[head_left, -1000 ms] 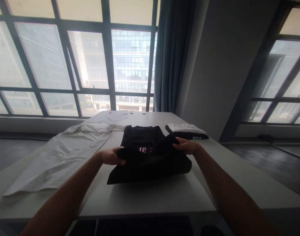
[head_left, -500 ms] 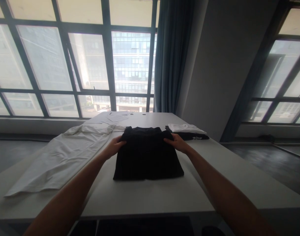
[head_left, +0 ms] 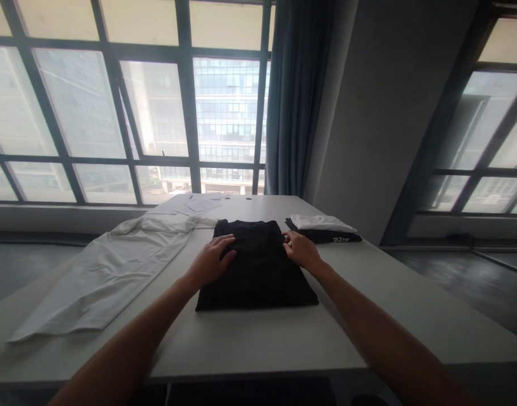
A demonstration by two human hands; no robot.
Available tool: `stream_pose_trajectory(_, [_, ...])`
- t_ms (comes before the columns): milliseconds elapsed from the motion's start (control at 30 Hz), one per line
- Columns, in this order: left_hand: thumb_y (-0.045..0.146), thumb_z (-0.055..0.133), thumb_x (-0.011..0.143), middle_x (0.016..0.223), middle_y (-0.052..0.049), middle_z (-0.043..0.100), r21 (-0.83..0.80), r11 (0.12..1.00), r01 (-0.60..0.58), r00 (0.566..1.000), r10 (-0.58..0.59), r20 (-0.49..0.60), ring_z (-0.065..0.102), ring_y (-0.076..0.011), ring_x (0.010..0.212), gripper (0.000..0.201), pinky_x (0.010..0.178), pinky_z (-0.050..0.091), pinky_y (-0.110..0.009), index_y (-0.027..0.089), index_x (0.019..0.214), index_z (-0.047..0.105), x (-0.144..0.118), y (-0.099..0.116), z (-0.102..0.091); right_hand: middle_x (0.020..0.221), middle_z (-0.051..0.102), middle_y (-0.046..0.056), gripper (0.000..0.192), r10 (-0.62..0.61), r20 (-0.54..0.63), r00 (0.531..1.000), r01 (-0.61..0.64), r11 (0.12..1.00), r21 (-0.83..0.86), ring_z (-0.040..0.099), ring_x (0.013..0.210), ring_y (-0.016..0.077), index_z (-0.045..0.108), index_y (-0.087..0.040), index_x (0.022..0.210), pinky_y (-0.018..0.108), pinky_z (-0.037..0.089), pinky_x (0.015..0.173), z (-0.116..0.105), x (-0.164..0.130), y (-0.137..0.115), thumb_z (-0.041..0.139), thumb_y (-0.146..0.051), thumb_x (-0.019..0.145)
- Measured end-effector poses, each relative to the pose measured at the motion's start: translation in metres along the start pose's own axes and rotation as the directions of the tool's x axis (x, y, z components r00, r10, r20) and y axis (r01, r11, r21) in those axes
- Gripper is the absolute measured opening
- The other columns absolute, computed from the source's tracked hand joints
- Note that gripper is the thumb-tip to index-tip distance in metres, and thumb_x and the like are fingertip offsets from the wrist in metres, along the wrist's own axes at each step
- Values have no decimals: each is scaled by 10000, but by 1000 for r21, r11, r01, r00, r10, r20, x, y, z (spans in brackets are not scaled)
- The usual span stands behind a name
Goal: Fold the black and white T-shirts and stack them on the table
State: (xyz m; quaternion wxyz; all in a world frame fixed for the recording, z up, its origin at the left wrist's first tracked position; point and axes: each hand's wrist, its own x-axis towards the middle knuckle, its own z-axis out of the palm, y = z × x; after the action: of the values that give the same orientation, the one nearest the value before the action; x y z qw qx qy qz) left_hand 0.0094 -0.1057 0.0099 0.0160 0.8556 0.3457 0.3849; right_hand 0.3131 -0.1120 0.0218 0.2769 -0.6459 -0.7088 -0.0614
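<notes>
A folded black shirt [head_left: 254,270] lies flat on the white table, its wide edge toward me. My left hand [head_left: 210,259] rests on the shirt's upper left part, fingers stretched out and thumb apart, gripping nothing. At the shirt's upper right edge is my right hand [head_left: 301,249], its fingers bent and a small gap showing between fingers and thumb. Its fingertips touch or nearly touch the cloth there.
A white garment [head_left: 114,270] is spread, wrinkled, along the left of the table [head_left: 258,344]. Back right, a folded white cloth [head_left: 321,223] lies on a folded black garment [head_left: 341,239] with white print. Paper sheets [head_left: 199,204] lie at the far end, before a window and curtain [head_left: 288,113].
Both hands have let go of the black shirt's upper corners. The shirt's upper part now lies flatter. My left hand has moved right onto the cloth; my right hand has shifted slightly left.
</notes>
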Motion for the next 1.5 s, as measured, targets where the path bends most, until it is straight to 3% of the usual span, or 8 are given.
stream_pose_trajectory(133, [532, 350, 983, 1531, -75, 411, -3, 999, -41, 924, 39, 380, 358, -255, 1421, 552, 1183, 250, -491, 241, 1441, 453, -12, 25, 28, 1282, 618, 114, 412, -186, -16, 982, 186, 970, 155, 584, 1171, 235, 575, -167, 1276, 338, 441, 1002, 19, -12, -30, 558, -333, 899])
stream_pose_trajectory(300, [604, 316, 967, 1578, -81, 304, 114, 993, 20, 790, -86, 607, 221, -237, 1479, 650, 1205, 128, -473, 229, 1494, 377, -13, 13, 50, 1539, 364, 143, 650, -227, 368, 902, 182, 971, 154, 278, 1448, 276, 429, -150, 1460, 491, 189, 1184, 62, -22, -48, 467, -527, 932])
stream_pose_trajectory(633, [672, 282, 925, 1615, -48, 167, 263, 954, 143, 760, -276, 589, 88, -229, 1506, 765, 1207, 69, -453, 205, 1530, 312, -1, -20, 46, 1622, 141, -11, 765, -177, 548, 818, 176, 983, 54, 50, 1503, 252, 272, -248, 1548, 465, 62, 1208, 70, -6, -29, 294, -685, 920])
stream_pose_trajectory(900, [696, 244, 904, 1628, -39, 98, 341, 909, 238, 758, -394, 520, 63, -237, 1508, 819, 1203, 79, -451, 206, 1560, 220, -3, -46, 41, 1608, 211, 56, 775, 7, 467, 884, 31, 997, -74, 139, 1493, 229, 259, -176, 1550, 441, 99, 1204, 75, 5, 1, 244, -660, 945])
stream_pose_trajectory(1133, [683, 226, 913, 1627, -79, 111, 408, 805, 431, 690, -585, 426, 91, -252, 1505, 827, 1193, 105, -511, 172, 1562, 191, -6, -67, 26, 1594, 234, 118, 744, 205, 374, 905, -134, 969, -206, 202, 1475, 246, 310, -114, 1522, 511, 91, 1191, 72, 8, 21, 222, -610, 974])
stream_pose_trajectory(1233, [606, 232, 952, 1627, -88, 117, 408, 816, 410, 760, -553, 341, 100, -258, 1504, 746, 1192, 111, -517, 166, 1554, 215, -7, -62, 23, 1592, 240, 128, 698, 158, 309, 938, -92, 972, -217, 190, 1478, 245, 334, -102, 1508, 513, 78, 1191, 69, 7, 18, 254, -558, 986])
stream_pose_trajectory(1367, [544, 232, 986, 1620, -62, 196, 300, 922, 245, 889, -337, 311, 140, -243, 1499, 642, 1198, 122, -495, 206, 1526, 302, -6, -36, 26, 1585, 265, 124, 656, -10, 284, 959, 48, 991, -128, 185, 1480, 243, 349, -124, 1503, 499, 76, 1195, 67, 4, 9, 308, -521, 982])
stream_pose_trajectory(1500, [597, 279, 975, 1601, -29, 268, 118, 991, 67, 873, -115, 473, 172, -235, 1492, 625, 1209, 95, -471, 258, 1489, 387, -7, -4, 34, 1583, 286, 96, 632, -187, 311, 932, 185, 982, 34, 189, 1481, 233, 337, -180, 1513, 485, 108, 1197, 65, 1, -6, 335, -514, 977])
